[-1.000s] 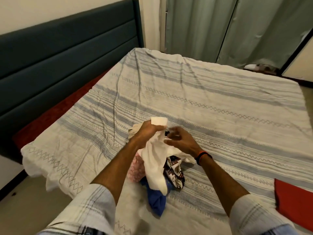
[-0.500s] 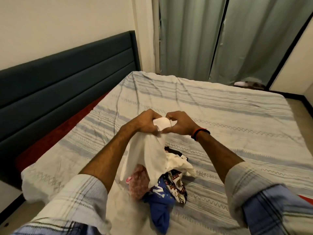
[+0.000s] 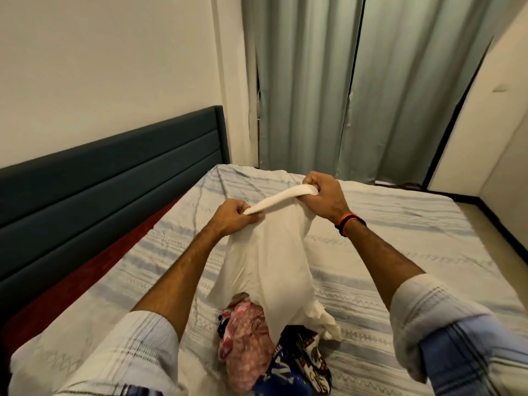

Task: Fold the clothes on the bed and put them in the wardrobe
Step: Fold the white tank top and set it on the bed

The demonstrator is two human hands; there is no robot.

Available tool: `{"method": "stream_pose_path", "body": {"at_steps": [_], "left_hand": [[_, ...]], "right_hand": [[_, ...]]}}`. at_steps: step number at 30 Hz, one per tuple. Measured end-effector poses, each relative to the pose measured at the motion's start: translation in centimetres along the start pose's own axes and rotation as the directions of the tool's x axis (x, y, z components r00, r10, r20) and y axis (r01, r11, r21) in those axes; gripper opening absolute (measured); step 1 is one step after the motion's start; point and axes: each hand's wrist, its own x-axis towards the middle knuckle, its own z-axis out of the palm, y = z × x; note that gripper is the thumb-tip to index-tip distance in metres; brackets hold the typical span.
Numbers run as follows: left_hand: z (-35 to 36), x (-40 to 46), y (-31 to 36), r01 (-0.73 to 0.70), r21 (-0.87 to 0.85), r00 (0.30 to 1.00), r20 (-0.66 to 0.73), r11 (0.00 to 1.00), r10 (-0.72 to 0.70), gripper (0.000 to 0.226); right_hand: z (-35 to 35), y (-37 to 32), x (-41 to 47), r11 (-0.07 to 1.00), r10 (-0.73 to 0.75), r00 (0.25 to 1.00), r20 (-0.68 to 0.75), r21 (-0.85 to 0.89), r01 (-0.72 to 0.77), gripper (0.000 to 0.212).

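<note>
While two hands grip one white garment, three others lie.

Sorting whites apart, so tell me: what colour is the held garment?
Plain cream-white garment, no print; the head view shows it.

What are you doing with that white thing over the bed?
A person is holding up a white garment over the bed. The left hand and the right hand each grip its top edge, stretched between them, and the rest hangs down. Under it lies a small pile of clothes, pink, blue and patterned, not yet folded.
</note>
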Motion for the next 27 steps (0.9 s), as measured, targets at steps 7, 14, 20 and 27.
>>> {"method": "stream_pose_path", "body": {"at_steps": [7, 14, 20, 27], "left_hand": [[-0.4, 1.1, 0.8, -0.053, 0.024, 0.998, -0.034, 0.998, 0.053, 0.025], [1.3, 1.4, 4.5, -0.235, -0.140, 0.946, -0.259, 0.962, 0.194, 0.049], [3.3, 1.1, 7.6, -0.385, -0.186, 0.921, -0.135, 0.904, 0.365, 0.029], [5.9, 0.5, 9.1, -0.319, -0.143, 0.946, 0.006, 0.937, 0.323, 0.041]], "right_hand": [[-2.3, -1.7, -0.3, 0.994, 0.072, 0.971, -0.227, -0.064, -0.089, 0.027], [-4.2, -2.1, -1.0, 0.894, 0.266, 0.962, -0.069, -0.355, -0.273, 0.035], [-4.5, -3.0, -2.3, 0.924, 0.192, 0.975, 0.114, -0.356, -0.140, 0.039], [-6.5, -1.8, -3.0, 0.978, 0.098, 0.988, 0.122, -0.197, -0.072, 0.009]]}}
